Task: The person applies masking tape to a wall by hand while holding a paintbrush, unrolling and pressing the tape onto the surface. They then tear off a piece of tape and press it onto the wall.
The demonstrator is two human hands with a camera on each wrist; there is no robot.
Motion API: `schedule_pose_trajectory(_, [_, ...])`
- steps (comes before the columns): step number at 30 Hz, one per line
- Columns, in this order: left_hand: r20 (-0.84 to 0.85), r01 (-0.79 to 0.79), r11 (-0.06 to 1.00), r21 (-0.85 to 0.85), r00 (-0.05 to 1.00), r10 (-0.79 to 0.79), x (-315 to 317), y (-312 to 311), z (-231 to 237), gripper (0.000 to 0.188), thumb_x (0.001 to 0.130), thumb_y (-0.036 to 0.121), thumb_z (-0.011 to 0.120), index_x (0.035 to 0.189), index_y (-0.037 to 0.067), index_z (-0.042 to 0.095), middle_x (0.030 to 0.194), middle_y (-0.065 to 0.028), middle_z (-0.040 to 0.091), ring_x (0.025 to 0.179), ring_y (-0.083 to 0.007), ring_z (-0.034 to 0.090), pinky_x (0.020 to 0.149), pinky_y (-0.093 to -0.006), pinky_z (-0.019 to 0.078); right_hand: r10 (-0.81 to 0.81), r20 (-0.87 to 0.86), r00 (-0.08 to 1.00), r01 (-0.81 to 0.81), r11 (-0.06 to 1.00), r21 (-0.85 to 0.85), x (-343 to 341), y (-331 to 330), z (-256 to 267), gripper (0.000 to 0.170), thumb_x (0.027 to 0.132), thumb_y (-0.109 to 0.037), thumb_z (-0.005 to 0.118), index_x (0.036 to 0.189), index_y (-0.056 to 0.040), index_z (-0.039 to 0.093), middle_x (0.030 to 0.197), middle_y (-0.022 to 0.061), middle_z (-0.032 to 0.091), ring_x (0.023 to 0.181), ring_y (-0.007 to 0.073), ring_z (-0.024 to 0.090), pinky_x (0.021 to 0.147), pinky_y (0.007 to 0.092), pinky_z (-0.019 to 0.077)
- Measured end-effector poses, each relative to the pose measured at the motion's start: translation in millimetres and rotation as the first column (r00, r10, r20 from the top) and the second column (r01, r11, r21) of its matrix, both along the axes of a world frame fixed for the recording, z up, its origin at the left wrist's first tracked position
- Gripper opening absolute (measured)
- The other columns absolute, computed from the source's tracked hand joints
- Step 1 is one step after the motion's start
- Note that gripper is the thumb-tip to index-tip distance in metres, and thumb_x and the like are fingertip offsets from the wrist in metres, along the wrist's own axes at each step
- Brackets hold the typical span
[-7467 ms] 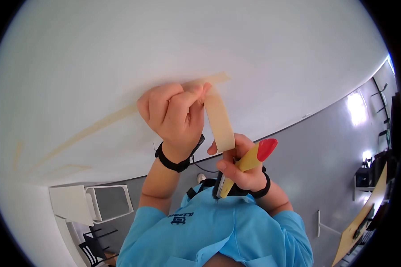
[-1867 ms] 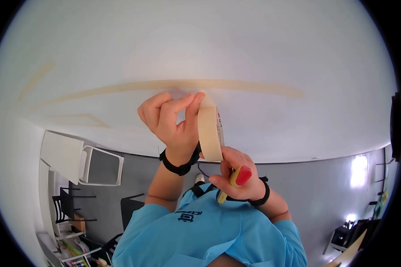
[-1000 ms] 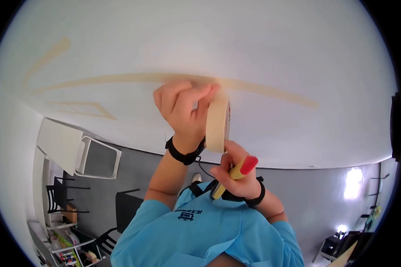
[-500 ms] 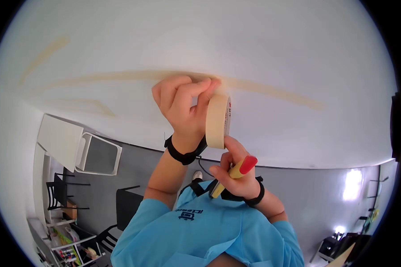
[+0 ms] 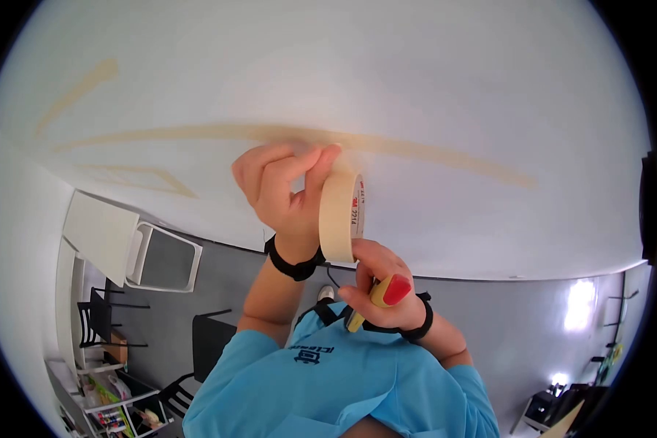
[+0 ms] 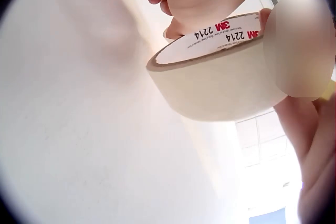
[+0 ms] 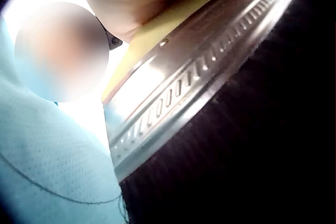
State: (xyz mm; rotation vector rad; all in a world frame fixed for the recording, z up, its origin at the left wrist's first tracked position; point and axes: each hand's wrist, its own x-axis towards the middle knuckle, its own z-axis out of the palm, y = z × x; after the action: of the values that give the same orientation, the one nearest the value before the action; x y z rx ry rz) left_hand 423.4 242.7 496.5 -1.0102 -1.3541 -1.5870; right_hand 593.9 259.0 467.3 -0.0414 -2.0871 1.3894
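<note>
A roll of masking tape (image 5: 339, 219), with red and black print inside its core, hangs between my hands close to the white wall (image 5: 416, 73). My left hand (image 5: 285, 186) pinches the tape's free end between thumb and index finger, just under a long tape strip (image 5: 423, 150) stuck along the wall. With its fingers curled, my right hand (image 5: 383, 292) grips a paintbrush by its yellow, red-tipped handle (image 5: 396, 290); one finger touches the roll's lower edge. In the right wrist view, the metal ferrule (image 7: 173, 95) and dark bristles (image 7: 236, 145) point toward the blue shirt.
Shorter tape pieces (image 5: 80, 91) mark the wall at the left. Below it lies a grey floor (image 5: 489, 328). A white table (image 5: 98, 233), a grey-topped white stand (image 5: 164, 257), black chairs (image 5: 212, 343) and a filled shelf (image 5: 113, 409) stand at the left.
Since half a second ago, both hands and the roll have shifted slightly left and down in view. In the oldest frame the tape strip reached only just past the left hand; now it runs well beyond.
</note>
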Motion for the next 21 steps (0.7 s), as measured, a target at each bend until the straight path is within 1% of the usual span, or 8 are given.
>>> schedule_pose_trajectory(1, [0.011,-0.014,0.999,0.037,1.0,0.014,0,-2,-1,0.024,0.066,0.004,0.08,0.08,0.012,0.063,0.082,-0.0013,0.055,0.082,-0.0216,0.046,0.072,-0.0327,0.0364,0.008,0.039,0.999,-0.008,1.0,0.003,1,-1,4,0.053,0.072,-0.004,0.07,0.121,0.0008,0.053,0.113,0.0182,0.059,0.082,0.0303,0.06,0.076,0.0319,0.0498])
schedule_pose_trajectory(4, [0.035,0.033,0.999,-0.028,0.999,-0.032,-7,3,-1,0.023,0.066,0.003,0.08,0.08,0.012,0.064,0.082,-0.0012,0.055,0.08,-0.0213,0.046,0.072,-0.0321,0.0361,-0.022,0.07,0.997,0.028,0.995,-0.096,-4,-3,5,0.053,0.072,-0.003,0.07,0.122,0.0008,0.053,0.114,0.0184,0.059,0.082,0.0312,0.06,0.075,0.0324,0.05])
schedule_pose_trajectory(8, [0.015,0.044,0.998,0.048,0.999,-0.045,-7,-2,-2,0.022,0.067,0.003,0.079,0.081,0.012,0.064,0.081,-0.0013,0.056,0.079,-0.0211,0.046,0.073,-0.0316,0.0358,0.048,-0.002,0.999,-0.048,0.999,-0.006,-4,-1,2,0.055,0.072,-0.004,0.07,0.124,0.0007,0.051,0.116,0.019,0.058,0.085,0.0325,0.06,0.078,0.0328,0.05])
schedule_pose_trajectory(10, [-0.051,-0.017,0.998,-0.056,0.999,0.014,-9,-3,5,0.022,0.067,0.002,0.078,0.082,0.012,0.064,0.082,-0.0016,0.056,0.079,-0.0212,0.047,0.074,-0.0315,0.0356,0.014,0.081,0.997,-0.013,1.0,-0.015,-2,-2,10,0.054,0.073,-0.004,0.069,0.124,0.001,0.051,0.118,0.0187,0.058,0.088,0.0329,0.061,0.081,0.0335,0.0499])
schedule_pose_trajectory(11, [0.051,0.05,0.998,-0.046,0.998,-0.048,-7,0,3,0.022,0.067,0.002,0.078,0.082,0.011,0.064,0.081,-0.002,0.057,0.08,-0.0215,0.048,0.074,-0.0315,0.0356,0.014,0.085,0.996,-0.013,1.0,-0.017,-3,-3,9,0.054,0.073,-0.004,0.069,0.124,0.001,0.051,0.118,0.0187,0.058,0.088,0.0329,0.061,0.081,0.0335,0.0499])
schedule_pose_trajectory(15, [0.024,0.015,0.999,0.045,1.0,-0.016,-9,-5,0,0.023,0.066,0.001,0.078,0.081,0.011,0.064,0.08,-0.0019,0.057,0.08,-0.0217,0.048,0.072,-0.032,0.0362,0.033,0.062,0.998,-0.031,0.999,-0.032,-8,-2,6,0.054,0.074,-0.005,0.069,0.124,0.0013,0.051,0.118,0.0187,0.058,0.092,0.0326,0.061,0.083,0.0342,0.0496])
schedule_pose_trajectory(18, [0.002,-0.003,0.998,-0.067,1.0,0.003,-12,-8,4,0.024,0.065,0.001,0.079,0.08,0.011,0.063,0.079,-0.002,0.056,0.079,-0.0219,0.048,0.07,-0.0328,0.037,0.04,0.051,0.998,-0.037,0.998,-0.046,-8,-5,4,0.054,0.074,-0.005,0.07,0.124,0.0013,0.051,0.119,0.0188,0.057,0.096,0.033,0.06,0.084,0.0343,0.0488])
schedule_pose_trajectory(21, [0.039,-0.03,0.999,0.033,0.999,0.029,-10,-11,3,0.024,0.065,0.002,0.08,0.078,0.01,0.063,0.078,-0.0025,0.056,0.079,-0.0212,0.047,0.069,-0.0326,0.0372,0.048,0.069,0.996,-0.042,0.996,-0.084,-12,-6,6,0.054,0.073,-0.004,0.07,0.123,0.0014,0.051,0.12,0.0188,0.057,0.1,0.0337,0.059,0.086,0.0343,0.048])
